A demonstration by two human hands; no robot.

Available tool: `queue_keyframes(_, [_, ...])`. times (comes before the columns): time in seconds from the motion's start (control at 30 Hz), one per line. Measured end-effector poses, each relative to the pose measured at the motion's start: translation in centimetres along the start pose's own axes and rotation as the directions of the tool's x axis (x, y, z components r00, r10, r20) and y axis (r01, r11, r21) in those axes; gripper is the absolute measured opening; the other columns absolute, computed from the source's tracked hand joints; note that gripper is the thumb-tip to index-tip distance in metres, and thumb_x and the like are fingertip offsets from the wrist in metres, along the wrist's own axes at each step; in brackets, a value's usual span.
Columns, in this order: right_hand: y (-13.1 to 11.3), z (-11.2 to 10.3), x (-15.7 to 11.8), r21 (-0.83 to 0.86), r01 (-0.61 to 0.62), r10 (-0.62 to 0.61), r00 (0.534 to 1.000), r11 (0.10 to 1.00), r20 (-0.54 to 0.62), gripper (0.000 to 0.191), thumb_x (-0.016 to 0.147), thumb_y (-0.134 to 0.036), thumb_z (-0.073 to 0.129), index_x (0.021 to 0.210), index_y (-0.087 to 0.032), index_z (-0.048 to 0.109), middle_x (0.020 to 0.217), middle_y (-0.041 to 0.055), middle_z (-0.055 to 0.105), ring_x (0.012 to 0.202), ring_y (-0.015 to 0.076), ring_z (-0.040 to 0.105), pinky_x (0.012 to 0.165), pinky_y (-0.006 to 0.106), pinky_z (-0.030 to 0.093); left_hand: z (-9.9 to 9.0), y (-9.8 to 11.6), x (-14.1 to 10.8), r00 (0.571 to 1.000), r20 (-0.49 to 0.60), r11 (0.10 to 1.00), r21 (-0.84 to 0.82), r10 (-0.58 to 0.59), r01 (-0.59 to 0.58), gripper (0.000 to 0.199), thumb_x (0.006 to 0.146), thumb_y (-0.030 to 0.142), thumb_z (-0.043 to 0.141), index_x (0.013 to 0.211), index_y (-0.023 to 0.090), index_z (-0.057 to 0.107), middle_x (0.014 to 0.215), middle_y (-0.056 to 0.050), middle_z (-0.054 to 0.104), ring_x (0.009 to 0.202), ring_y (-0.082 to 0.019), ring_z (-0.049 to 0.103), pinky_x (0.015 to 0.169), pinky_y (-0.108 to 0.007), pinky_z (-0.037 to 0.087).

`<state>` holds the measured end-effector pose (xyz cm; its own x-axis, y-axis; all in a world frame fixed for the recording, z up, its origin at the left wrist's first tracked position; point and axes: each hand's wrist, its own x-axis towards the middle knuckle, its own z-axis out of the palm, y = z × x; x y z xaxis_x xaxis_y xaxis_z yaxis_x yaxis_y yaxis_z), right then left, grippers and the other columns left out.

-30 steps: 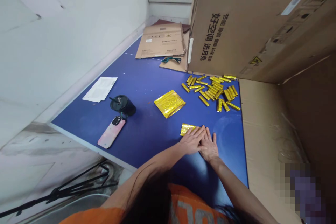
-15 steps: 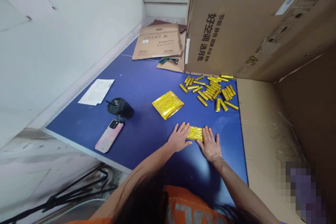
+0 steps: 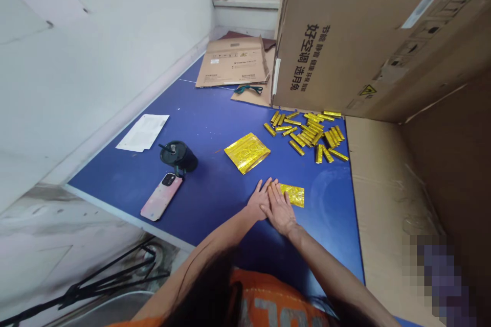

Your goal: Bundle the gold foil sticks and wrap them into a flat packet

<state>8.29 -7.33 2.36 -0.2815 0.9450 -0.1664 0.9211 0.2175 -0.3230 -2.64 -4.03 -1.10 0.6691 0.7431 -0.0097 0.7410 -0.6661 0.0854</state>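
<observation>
A gold foil sheet (image 3: 294, 195) lies flat on the blue table (image 3: 215, 204), its left part covered by my hands. My left hand (image 3: 259, 200) rests flat at the sheet's left end with fingers stretched out. Pressed flat beside it, my right hand (image 3: 281, 208) lies on the sheet and partly overlaps the left hand. Both hands are open and grip nothing. Beyond them is a larger flat gold foil packet (image 3: 247, 152). Several small rolled gold foil tubes (image 3: 312, 130) are scattered farther back on the right.
A black lidded cup (image 3: 179, 156) and a pink phone (image 3: 161, 197) stand on the left, near white papers (image 3: 142, 133). A large cardboard box (image 3: 345, 51) walls off the back right. Flattened cardboard (image 3: 232, 64) and a dark green cord (image 3: 248, 89) lie at the back.
My right hand has slid left across the foil sheet to meet my left hand, uncovering the sheet's right end. My left hand stays about where it was.
</observation>
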Motion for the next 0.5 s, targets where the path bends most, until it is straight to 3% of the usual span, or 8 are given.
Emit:
queue_keyframes(0.1, [2.2, 0.3, -0.7, -0.051, 0.033, -0.032, 0.999, 0.998, 0.018, 0.065, 0.085, -0.048, 0.025, 0.137, -0.009, 0.018, 0.144, 0.0097, 0.014, 0.131, 0.0207, 0.009, 0.105, 0.044, 0.01, -0.5, 0.1, -0.1, 1.0, 0.001, 1.0, -0.023, 0.007, -0.007, 0.059, 0.084, 0.043, 0.03, 0.136, 0.017, 0.018, 0.142, -0.008, 0.02, 0.131, -0.025, 0.009, 0.103, -0.047, 0.013])
queue_keyframes(0.27, [7.2, 0.5, -2.8, -0.183, -0.029, 0.022, 0.999, 0.983, -0.04, 0.06, 0.086, -0.046, 0.026, 0.136, -0.015, 0.022, 0.143, 0.0072, 0.021, 0.131, 0.0212, 0.009, 0.104, 0.048, 0.007, -1.1, 0.1, -0.2, 0.999, -0.01, 0.998, -0.054, -0.035, 0.034, 0.067, 0.083, 0.055, 0.027, 0.136, 0.015, 0.02, 0.142, -0.009, 0.02, 0.13, -0.025, 0.01, 0.103, -0.047, 0.011])
queue_keyframes(0.4, [8.2, 0.7, -3.5, -0.224, -0.058, 0.045, 0.997, 0.973, -0.064, 0.058, 0.086, -0.044, 0.026, 0.136, -0.016, 0.021, 0.143, 0.0062, 0.021, 0.132, 0.0218, 0.007, 0.104, 0.049, 0.007, -1.5, 0.3, -0.1, 0.999, 0.001, 0.995, -0.092, -0.047, 0.047, 0.067, 0.083, 0.056, 0.026, 0.135, 0.015, 0.022, 0.141, -0.009, 0.022, 0.13, -0.025, 0.011, 0.102, -0.049, 0.01])
queue_keyframes(0.5, [8.1, 0.9, -3.4, -0.232, -0.054, 0.039, 0.997, 0.971, -0.067, 0.057, 0.086, -0.041, 0.026, 0.137, -0.014, 0.021, 0.143, 0.0065, 0.019, 0.132, 0.0219, 0.006, 0.104, 0.049, 0.006, -2.2, 2.1, 0.4, 0.988, 0.0, 0.978, -0.144, -0.154, 0.152, 0.072, 0.081, 0.06, 0.023, 0.135, 0.012, 0.023, 0.14, -0.012, 0.025, 0.129, -0.029, 0.012, 0.101, -0.054, 0.006])
